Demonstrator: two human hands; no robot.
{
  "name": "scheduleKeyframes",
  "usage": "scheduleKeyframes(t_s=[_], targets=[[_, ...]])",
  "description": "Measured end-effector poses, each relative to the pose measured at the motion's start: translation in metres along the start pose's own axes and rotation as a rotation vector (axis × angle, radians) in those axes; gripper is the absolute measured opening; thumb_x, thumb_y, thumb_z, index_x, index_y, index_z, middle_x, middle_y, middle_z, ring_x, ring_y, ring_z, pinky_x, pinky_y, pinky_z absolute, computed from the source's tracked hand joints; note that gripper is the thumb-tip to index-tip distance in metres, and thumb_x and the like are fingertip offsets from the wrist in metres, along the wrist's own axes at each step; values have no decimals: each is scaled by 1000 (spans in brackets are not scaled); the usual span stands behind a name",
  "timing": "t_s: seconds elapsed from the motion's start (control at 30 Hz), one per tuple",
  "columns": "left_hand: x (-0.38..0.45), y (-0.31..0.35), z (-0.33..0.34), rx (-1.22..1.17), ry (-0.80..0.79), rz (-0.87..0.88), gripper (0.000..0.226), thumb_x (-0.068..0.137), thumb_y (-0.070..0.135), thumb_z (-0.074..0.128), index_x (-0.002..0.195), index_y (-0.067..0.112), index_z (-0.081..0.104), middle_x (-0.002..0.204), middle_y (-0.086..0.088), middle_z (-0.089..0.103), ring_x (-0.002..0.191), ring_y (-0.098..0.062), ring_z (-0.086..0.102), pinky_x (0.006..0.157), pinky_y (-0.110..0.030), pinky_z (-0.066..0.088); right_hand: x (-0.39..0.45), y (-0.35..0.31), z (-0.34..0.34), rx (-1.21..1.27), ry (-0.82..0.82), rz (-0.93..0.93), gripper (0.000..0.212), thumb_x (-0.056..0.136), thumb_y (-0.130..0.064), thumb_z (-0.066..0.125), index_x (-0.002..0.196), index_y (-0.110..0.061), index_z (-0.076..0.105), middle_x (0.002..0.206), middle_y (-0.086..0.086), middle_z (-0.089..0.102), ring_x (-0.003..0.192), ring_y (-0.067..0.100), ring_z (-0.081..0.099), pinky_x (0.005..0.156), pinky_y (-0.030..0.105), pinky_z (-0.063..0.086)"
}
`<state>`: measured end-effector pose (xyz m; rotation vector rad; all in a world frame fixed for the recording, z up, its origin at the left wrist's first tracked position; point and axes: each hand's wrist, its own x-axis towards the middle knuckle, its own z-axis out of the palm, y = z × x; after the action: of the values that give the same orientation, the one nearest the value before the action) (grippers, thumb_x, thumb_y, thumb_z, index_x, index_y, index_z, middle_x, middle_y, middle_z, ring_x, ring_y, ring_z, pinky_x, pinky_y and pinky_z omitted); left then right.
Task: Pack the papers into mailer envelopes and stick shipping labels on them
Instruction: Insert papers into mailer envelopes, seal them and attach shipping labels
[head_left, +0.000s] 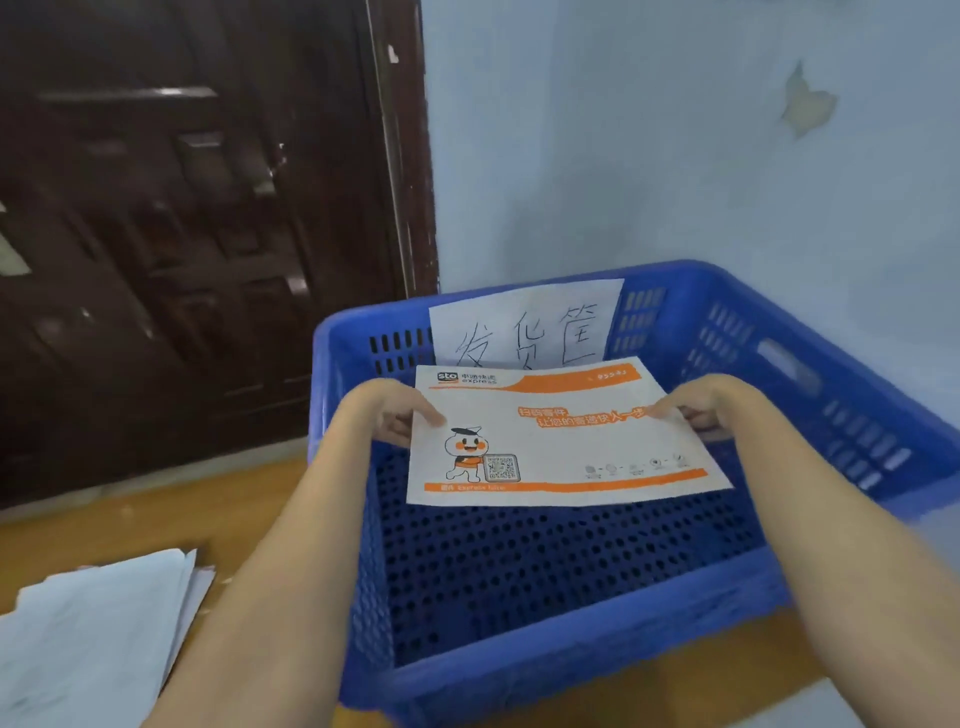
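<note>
A white and orange mailer envelope (556, 441) with a cartoon courier and a QR code hangs flat inside a blue plastic crate (571, 639), above its perforated floor. My left hand (395, 415) pinches the envelope's left edge, thumb on top. My right hand (701, 410) pinches its right edge the same way. A stack of white papers (88, 639) lies on the wooden surface at the lower left.
A white handwritten sign (524, 327) is stuck on the crate's far inner wall. The crate stands against a pale blue wall (675, 156). A dark wooden door (197, 234) fills the left. Bare wood (156, 514) shows between papers and crate.
</note>
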<state>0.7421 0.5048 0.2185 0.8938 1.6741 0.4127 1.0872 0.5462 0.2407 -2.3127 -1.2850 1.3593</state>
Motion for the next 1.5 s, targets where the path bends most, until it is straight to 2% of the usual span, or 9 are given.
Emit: scheduleKeyframes(t_s=[0.1,0.2,0.57,0.8,0.9,1.03,1.23,1.4,1.5], targets=[[24,-13,13,14,43,-113,26,82,-1,70,105,3,58,91,-12,68,80,-26,66,68,-36,54,34,1,11,-68,-106,30,36,79,-11,76,106,-4,53,91,8,61,81,23,58,78,37,49],[46,-32,26,34,87,-198,41,81,0,71,119,1,55,107,-17,67,90,-30,66,76,-41,56,63,0,22,-129,-187,54,33,81,-10,75,106,-4,54,88,9,61,76,22,58,64,34,49],[108,-80,76,-88,199,-391,36,84,7,70,116,-1,56,105,-14,66,81,-26,64,69,-36,54,152,5,56,-202,-328,120,33,83,-8,71,111,-1,54,85,12,59,81,26,59,89,37,49],[138,-103,90,-169,286,-458,18,77,2,75,80,4,58,102,-16,68,92,-29,67,84,-41,56,185,21,78,-251,-347,168,47,86,-13,68,127,2,50,110,14,60,106,28,54,97,38,42],[147,-114,93,-188,313,-459,21,74,2,78,78,4,58,107,-20,68,96,-32,67,86,-47,55,197,22,85,-277,-348,173,26,89,-15,65,108,1,56,112,13,58,97,24,49,91,36,41],[146,-113,98,-138,357,-481,25,73,4,79,84,-2,57,106,-21,68,93,-32,68,80,-44,57,216,29,91,-320,-305,186,28,76,-17,80,87,-4,58,85,7,63,76,20,58,63,30,43],[150,-108,101,141,315,-456,42,77,20,78,109,0,60,115,-13,64,99,-25,64,71,-29,52,237,41,100,-462,-208,180,54,54,-32,90,93,-8,63,92,9,68,83,23,66,79,37,58],[146,-110,102,321,281,-448,52,80,39,73,116,4,59,118,-10,62,105,-23,61,78,-29,49,205,28,97,-587,-134,171,59,65,-43,84,104,-9,55,91,6,59,70,18,55,56,24,47],[141,-109,102,366,224,-488,51,85,39,68,121,5,58,120,-10,61,106,-22,60,76,-26,48,204,35,99,-580,-139,149,65,70,-45,80,118,-8,55,107,8,61,77,19,54,61,26,48]])
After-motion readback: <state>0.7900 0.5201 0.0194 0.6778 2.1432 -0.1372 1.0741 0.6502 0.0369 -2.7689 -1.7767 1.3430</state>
